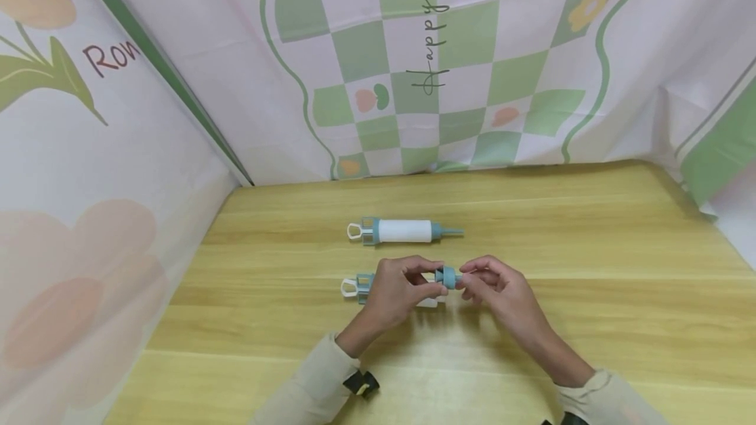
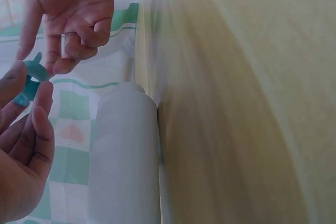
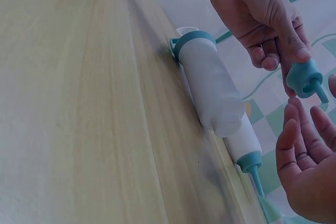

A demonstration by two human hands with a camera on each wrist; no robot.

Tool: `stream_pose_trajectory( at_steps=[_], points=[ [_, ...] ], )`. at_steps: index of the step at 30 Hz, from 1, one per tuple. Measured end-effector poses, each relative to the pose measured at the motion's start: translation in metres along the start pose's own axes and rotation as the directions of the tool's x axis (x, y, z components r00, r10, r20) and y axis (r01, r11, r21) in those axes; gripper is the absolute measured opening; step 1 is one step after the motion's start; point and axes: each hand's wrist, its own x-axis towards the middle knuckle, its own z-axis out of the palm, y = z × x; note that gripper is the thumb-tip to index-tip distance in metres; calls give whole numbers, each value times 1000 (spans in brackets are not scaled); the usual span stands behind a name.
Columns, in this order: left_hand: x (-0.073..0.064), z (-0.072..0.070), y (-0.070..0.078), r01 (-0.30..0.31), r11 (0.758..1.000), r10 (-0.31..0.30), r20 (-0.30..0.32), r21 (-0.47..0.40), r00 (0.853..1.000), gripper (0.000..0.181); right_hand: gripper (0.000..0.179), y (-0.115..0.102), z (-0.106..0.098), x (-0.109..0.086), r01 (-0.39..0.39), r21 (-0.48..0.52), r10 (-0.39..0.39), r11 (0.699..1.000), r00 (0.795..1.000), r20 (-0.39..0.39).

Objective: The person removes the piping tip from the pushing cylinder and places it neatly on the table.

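Observation:
My left hand (image 1: 397, 287) pinches a teal nozzle cap (image 1: 449, 277) between thumb and fingers, above the table. The cap has a wide round base and a thin spout pointing right. My right hand (image 1: 495, 286) is at the spout; in the right wrist view its fingers (image 3: 304, 140) are spread and loosely bent around the tip, with no firm hold visible. Below my left hand, partly hidden, lies a large white syringe (image 3: 207, 80) with a teal collar and bare front end. Behind it lies a similar syringe (image 1: 404, 231) with its teal nozzle (image 1: 451, 231) fitted.
Both syringes lie on the wood-grain table (image 1: 266, 333) with their white ring handles (image 1: 354, 231) toward the left. A patterned cloth (image 1: 466, 71) hangs along the table's back edge, and another printed cloth (image 1: 118, 169) stands on the left side.

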Motion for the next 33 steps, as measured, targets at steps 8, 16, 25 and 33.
stream_pose_trajectory(
  at_steps=[8, 16, 25, 33],
  points=[
    [-1, 1, -1, -38, 998, 38, -1, 42, 999, 29, 24, -1, 1, 2, -16, 17, 15, 1000, 999, 41],
    [-1, 3, -1, -86, 992, 86, 5, 94, 996, 28, 24, -1, 4, 3, -17, 32, 15, 999, 998, 55],
    [0, 3, -1, -218, 969, 221, -14, 119, 975, 31, 23, -3, 4, 4, 18, 21, -19, 1000, 998, 62],
    [1, 1, 3, -296, 944, 301, -13, 145, 954, 34, 21, -6, 3, 4, 33, 5, -33, 999, 998, 53]
  ],
)
